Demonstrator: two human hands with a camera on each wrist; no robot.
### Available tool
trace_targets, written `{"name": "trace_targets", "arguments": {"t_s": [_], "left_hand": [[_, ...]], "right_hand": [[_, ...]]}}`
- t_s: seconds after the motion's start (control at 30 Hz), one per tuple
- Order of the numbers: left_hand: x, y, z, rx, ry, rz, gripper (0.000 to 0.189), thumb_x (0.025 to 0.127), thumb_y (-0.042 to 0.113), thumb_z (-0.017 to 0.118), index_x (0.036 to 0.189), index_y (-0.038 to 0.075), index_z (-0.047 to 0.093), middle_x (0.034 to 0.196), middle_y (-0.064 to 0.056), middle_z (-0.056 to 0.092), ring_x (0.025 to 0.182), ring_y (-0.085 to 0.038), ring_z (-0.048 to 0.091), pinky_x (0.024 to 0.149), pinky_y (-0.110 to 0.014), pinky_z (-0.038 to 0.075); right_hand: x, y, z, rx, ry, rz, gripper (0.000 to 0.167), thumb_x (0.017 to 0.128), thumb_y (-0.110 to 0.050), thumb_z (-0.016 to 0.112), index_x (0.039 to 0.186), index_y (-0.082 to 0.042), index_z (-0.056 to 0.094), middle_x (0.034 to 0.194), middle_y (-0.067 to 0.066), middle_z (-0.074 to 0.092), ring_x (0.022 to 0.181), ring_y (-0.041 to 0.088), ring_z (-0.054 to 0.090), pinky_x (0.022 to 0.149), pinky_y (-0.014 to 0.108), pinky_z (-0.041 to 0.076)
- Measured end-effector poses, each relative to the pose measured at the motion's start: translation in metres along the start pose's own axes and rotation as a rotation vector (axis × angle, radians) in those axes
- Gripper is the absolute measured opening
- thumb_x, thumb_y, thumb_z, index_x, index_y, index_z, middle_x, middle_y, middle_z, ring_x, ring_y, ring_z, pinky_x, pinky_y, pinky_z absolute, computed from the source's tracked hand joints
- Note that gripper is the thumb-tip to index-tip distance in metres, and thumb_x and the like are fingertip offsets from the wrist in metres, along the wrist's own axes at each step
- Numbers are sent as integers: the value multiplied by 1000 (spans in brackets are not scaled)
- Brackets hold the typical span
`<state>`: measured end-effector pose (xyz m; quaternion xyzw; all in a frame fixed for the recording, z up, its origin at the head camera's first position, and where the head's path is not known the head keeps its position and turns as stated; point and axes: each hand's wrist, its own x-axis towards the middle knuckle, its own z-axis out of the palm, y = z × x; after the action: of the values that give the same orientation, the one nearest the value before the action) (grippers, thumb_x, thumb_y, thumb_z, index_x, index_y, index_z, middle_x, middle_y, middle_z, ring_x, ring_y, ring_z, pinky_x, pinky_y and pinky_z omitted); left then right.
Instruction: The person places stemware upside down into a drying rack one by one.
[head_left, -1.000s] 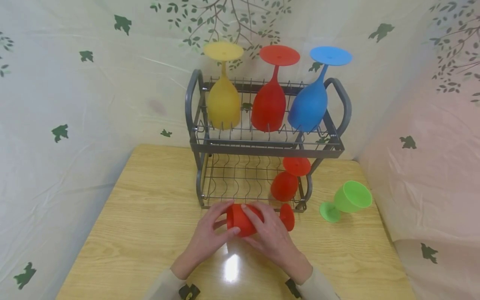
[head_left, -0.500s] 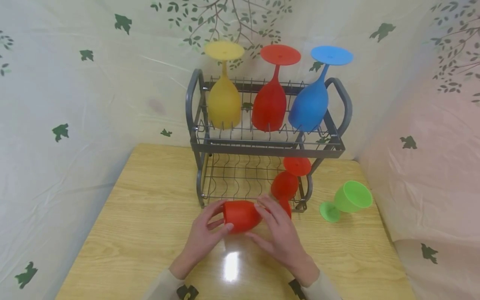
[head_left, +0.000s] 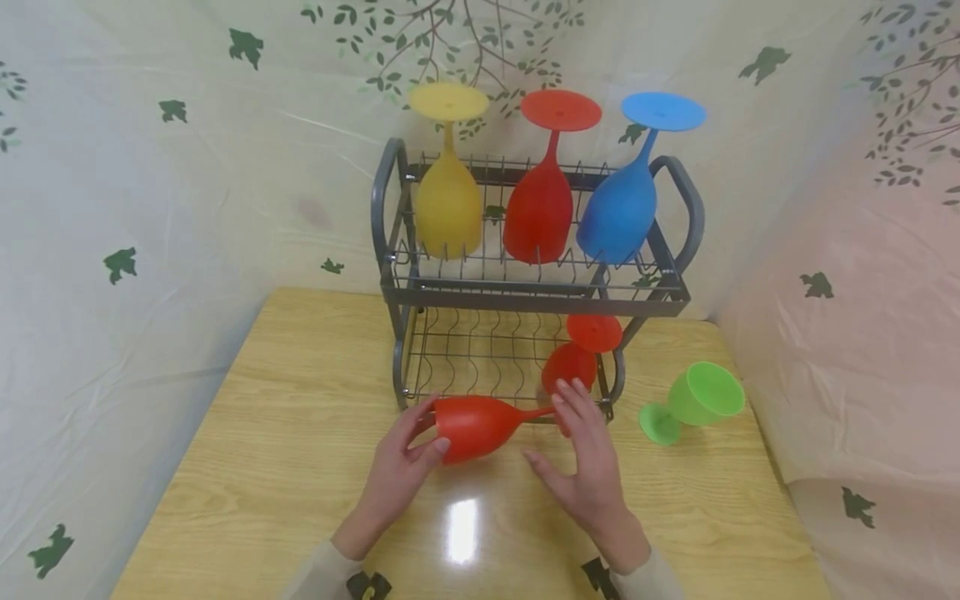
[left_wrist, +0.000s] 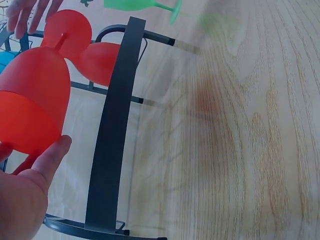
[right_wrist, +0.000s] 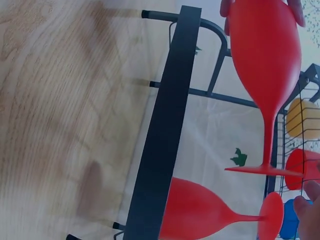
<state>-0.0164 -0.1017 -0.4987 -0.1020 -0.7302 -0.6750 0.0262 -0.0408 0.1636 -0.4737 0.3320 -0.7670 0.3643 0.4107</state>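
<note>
My left hand (head_left: 397, 471) grips a red plastic wine glass (head_left: 476, 427) around the rim end of its bowl. The glass lies sideways in the air before the rack's lower tier, its stem pointing right. Beside its foot, my right hand (head_left: 588, 467) has its fingers extended and thumb apart; whether a fingertip touches the foot I cannot tell. In the right wrist view the held glass (right_wrist: 265, 55) shows its stem and flat foot whole. Another red wine glass (head_left: 570, 368) leans on the lower tier at the right, partly behind my right fingers.
A dark two-tier dish rack (head_left: 536, 298) stands at the table's back. Upside down on its upper tier are a yellow glass (head_left: 448, 208), a red glass (head_left: 538, 212) and a blue glass (head_left: 618, 212). A green goblet (head_left: 697, 396) is on the table (head_left: 300, 400) at right.
The right hand has let go of the bowl and moved right towards the foot. The red glass has shifted slightly left, and its stem now shows. The left hand has kept its grip.
</note>
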Motion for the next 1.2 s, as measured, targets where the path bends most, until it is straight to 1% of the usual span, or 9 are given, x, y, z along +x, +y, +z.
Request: {"name": "trace_targets", "arguments": {"t_s": [0.23,0.43,0.5,0.6,0.67,0.73,0.87,1.07,1.2], "left_hand": [[-1,1,-1,-23,47,-37,62,97,8,70,154,7,46,152,-19,49,134,-45,54,93,-37,59],[-1,1,-2,-47,71,-46,62,98,5,68,156,9,45,152,-18,50,133,-42,55,92,-35,59],[0,1,-2,-56,76,-48,62,98,5,67,156,9,45,152,-18,50,132,-41,55,91,-35,60],[0,2,-1,-76,82,-56,61,98,5,66,156,9,46,152,-18,50,131,-40,56,91,-33,60],[1,3,-1,-93,87,-65,61,99,4,66,155,9,46,151,-17,50,131,-40,56,91,-33,60],[1,4,-1,-104,89,-68,60,99,4,65,155,8,46,151,-18,50,130,-40,56,91,-32,59],[2,5,-2,-106,92,-56,58,100,4,63,155,7,45,151,-19,50,130,-40,57,92,-31,59],[3,4,-1,-109,102,-40,56,101,5,59,156,9,45,150,-18,52,130,-34,60,94,-30,58],[4,4,0,-107,117,-33,55,102,7,58,156,7,45,148,-19,53,130,-29,61,94,-30,57]], "right_hand": [[-6,5,-3,47,49,94,77,100,-48,66,129,22,52,139,37,53,149,30,39,123,38,32],[-13,8,-6,89,33,273,87,96,-54,68,143,16,47,149,32,49,148,24,41,122,30,32],[-14,6,-8,133,22,354,84,94,-46,75,148,10,45,152,29,48,147,21,42,120,27,34],[-15,3,-11,210,8,482,83,86,-21,83,154,3,42,155,25,46,145,20,43,119,24,34],[-15,1,-12,264,1,557,88,79,-4,82,156,-2,41,157,24,44,145,23,43,118,23,35],[-15,0,-11,305,-1,608,90,77,4,79,158,-4,39,158,23,42,146,28,42,119,24,35],[-16,-1,-10,394,6,679,88,81,9,74,159,-6,36,162,20,38,147,38,39,119,26,35],[-18,-3,-7,492,8,806,83,88,9,68,161,-3,30,165,13,36,149,37,36,119,25,35],[-20,-4,-4,520,-2,855,80,91,9,66,161,-1,28,165,12,37,150,35,35,118,22,34]]}}
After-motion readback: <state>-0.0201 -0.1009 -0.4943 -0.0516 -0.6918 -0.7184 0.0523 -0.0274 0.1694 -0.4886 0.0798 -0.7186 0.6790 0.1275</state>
